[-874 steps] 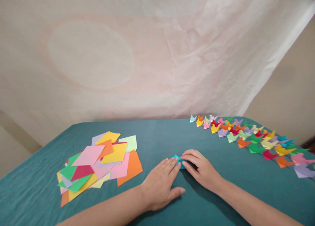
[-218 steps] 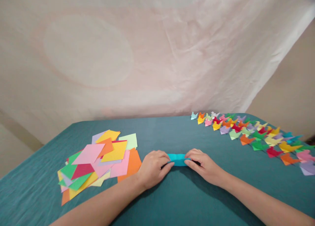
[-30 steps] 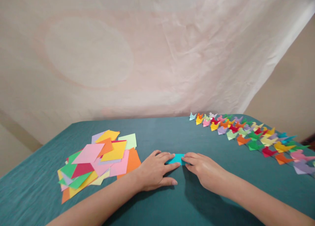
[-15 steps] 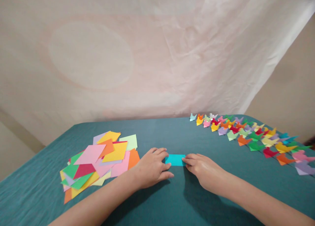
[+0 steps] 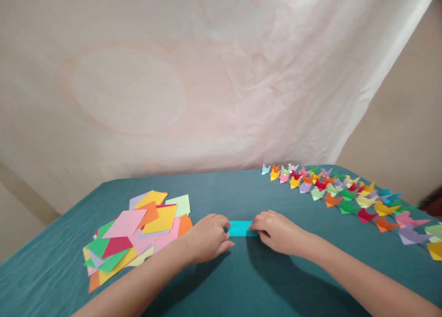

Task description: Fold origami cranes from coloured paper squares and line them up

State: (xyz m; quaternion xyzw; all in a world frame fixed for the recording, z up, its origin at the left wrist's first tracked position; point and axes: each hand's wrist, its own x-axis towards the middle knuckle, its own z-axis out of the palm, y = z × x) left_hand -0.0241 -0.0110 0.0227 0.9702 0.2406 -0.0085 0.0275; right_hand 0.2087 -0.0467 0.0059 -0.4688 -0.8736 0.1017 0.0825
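Observation:
A bright blue paper, folded into a flat rectangle, lies on the teal cloth between my hands. At its left end my left hand has curled fingers on the edge, with the thumb lower and nearer to me. My right hand pinches or presses the right end with its fingers bent together. The fingers of both hands cover the paper's two ends.
To the left lies a loose pile of coloured paper squares. Rows of small folded paper birds stand along the right side of the cloth-covered table. A pale hanging sheet closes off the back.
My right hand's fingers have slid inward over the right part of the paper, and my left fingers have curled in more. The camera view has tilted slightly, shifting the scene down.

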